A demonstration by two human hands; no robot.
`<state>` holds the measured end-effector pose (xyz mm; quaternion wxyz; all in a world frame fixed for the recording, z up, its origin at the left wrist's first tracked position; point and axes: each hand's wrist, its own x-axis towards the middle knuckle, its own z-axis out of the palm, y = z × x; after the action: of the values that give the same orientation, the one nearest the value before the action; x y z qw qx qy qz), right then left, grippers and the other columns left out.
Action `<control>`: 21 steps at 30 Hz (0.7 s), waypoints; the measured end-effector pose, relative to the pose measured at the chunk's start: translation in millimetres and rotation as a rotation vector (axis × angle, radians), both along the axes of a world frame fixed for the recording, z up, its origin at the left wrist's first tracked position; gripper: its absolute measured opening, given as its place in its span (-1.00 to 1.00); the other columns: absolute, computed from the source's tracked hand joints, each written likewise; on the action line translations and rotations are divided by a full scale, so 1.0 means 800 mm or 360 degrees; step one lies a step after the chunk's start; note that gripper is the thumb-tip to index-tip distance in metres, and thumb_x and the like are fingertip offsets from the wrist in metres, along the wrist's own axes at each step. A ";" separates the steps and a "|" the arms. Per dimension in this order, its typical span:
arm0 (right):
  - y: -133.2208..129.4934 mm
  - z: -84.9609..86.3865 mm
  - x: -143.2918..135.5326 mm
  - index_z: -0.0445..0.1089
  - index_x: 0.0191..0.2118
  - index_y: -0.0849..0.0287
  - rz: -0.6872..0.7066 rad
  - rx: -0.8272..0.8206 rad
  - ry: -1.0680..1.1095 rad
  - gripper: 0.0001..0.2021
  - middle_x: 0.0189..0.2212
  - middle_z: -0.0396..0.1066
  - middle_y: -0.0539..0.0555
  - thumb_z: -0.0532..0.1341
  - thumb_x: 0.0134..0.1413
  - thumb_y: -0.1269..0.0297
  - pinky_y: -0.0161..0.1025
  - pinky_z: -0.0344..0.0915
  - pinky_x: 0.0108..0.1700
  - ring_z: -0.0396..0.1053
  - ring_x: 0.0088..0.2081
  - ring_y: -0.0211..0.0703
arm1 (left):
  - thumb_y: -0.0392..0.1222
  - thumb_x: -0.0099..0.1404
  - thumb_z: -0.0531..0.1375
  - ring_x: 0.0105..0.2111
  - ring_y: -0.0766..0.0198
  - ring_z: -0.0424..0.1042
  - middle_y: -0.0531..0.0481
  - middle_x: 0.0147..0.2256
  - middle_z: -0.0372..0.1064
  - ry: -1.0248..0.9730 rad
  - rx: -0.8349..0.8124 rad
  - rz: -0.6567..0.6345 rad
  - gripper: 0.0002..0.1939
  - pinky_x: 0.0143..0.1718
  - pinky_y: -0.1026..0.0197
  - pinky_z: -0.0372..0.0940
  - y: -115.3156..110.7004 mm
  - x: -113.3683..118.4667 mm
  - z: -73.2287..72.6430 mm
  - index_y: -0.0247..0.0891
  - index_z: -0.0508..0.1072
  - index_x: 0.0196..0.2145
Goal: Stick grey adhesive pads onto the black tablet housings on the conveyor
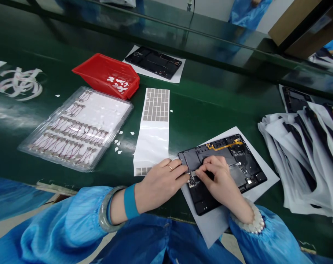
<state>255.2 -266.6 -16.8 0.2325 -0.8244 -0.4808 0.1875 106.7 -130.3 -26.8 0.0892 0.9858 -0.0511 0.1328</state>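
Note:
An opened tablet housing (238,179), black inside with an orange flex cable (224,147), lies tilted on a white sheet (210,227). My left hand (162,179) holds the housing's left edge, its fingertips by a small circuit board (194,181); the thumb is hidden. Over the housing, my right hand (218,179) has thumb and index finger pinched together beside that board. A small pale piece seems to be at those fingertips, too small to name. Left of the housing lies a strip of grey square stickers (157,106) on white backing.
A clear plastic tray (92,165) holds rows of small wired round parts. Behind it stands a red bin (103,69) with white scraps. Another opened tablet (155,62) lies at the back. Stacked tablets between white sheets (301,161) stand right; curled white strips (20,86) lie left.

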 end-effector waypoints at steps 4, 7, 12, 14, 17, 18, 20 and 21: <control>0.000 -0.001 -0.001 0.38 -0.53 0.11 -0.0001 -0.0001 -0.0034 -0.78 -0.37 0.31 0.06 0.16 0.13 0.28 -0.03 0.12 -0.09 0.16 -0.21 -0.06 | -0.35 0.40 0.00 -0.16 0.14 0.30 -0.08 -0.22 0.38 -0.0019 0.0003 0.0005 -0.81 -0.25 0.15 0.18 -0.001 0.000 -0.001 -0.29 0.39 -0.18; 0.000 -0.001 0.000 0.37 -0.53 0.11 0.0000 -0.0006 -0.0025 -0.79 -0.36 0.31 0.06 0.17 0.12 0.28 -0.03 0.12 -0.09 0.15 -0.20 -0.05 | -0.35 0.39 0.00 -0.16 0.14 0.31 -0.07 -0.23 0.37 -0.0034 0.0012 0.0005 -0.82 -0.26 0.15 0.19 -0.001 0.000 -0.002 -0.29 0.39 -0.18; 0.000 -0.001 0.002 0.37 -0.53 0.12 0.0008 0.0010 0.0027 -0.80 -0.37 0.31 0.06 0.18 0.11 0.29 -0.03 0.12 -0.10 0.14 -0.20 -0.05 | -0.36 0.39 -0.01 -0.17 0.14 0.31 -0.07 -0.23 0.38 -0.0064 0.0012 0.0007 -0.80 -0.27 0.15 0.20 0.000 0.001 -0.003 -0.29 0.40 -0.20; 0.000 -0.002 0.002 0.37 -0.53 0.11 0.0006 0.0023 0.0027 -0.80 -0.37 0.31 0.06 0.18 0.11 0.30 -0.02 0.12 -0.10 0.14 -0.20 -0.04 | -0.36 0.39 -0.02 -0.17 0.14 0.32 -0.07 -0.23 0.38 -0.0066 0.0011 0.0008 -0.80 -0.26 0.15 0.20 0.000 0.001 -0.003 -0.30 0.40 -0.20; 0.000 -0.003 0.002 0.38 -0.52 0.11 0.0004 0.0025 0.0009 -0.80 -0.37 0.32 0.06 0.18 0.11 0.30 -0.01 0.11 -0.11 0.14 -0.20 -0.04 | -0.36 0.39 -0.01 -0.17 0.13 0.32 -0.07 -0.23 0.38 -0.0068 0.0015 0.0010 -0.80 -0.26 0.14 0.21 -0.001 0.000 -0.003 -0.30 0.40 -0.20; 0.000 -0.004 0.002 0.38 -0.52 0.11 0.0006 0.0022 0.0005 -0.81 -0.37 0.32 0.06 0.18 0.11 0.30 -0.01 0.11 -0.11 0.14 -0.20 -0.04 | -0.36 0.39 -0.02 -0.17 0.13 0.32 -0.07 -0.22 0.38 -0.0069 0.0016 0.0010 -0.80 -0.26 0.14 0.21 -0.001 0.000 -0.003 -0.30 0.40 -0.20; 0.000 -0.004 0.002 0.38 -0.53 0.11 0.0010 0.0017 -0.0001 -0.81 -0.37 0.32 0.06 0.19 0.10 0.30 -0.01 0.11 -0.12 0.14 -0.21 -0.04 | -0.36 0.39 -0.02 -0.17 0.14 0.32 -0.07 -0.22 0.38 -0.0061 0.0025 0.0008 -0.80 -0.26 0.14 0.22 -0.001 -0.001 -0.003 -0.30 0.40 -0.20; 0.000 -0.004 0.002 0.38 -0.53 0.11 0.0012 0.0019 -0.0005 -0.81 -0.37 0.32 0.06 0.19 0.10 0.30 -0.01 0.11 -0.12 0.14 -0.21 -0.04 | -0.36 0.39 -0.03 -0.17 0.14 0.32 -0.07 -0.22 0.38 -0.0054 0.0032 0.0006 -0.79 -0.25 0.14 0.22 -0.002 0.000 -0.003 -0.30 0.40 -0.20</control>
<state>256.9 -266.7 -20.3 0.2359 -0.8215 -0.4854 0.1842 106.3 -131.5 -28.8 0.0783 0.9843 -0.0522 0.1491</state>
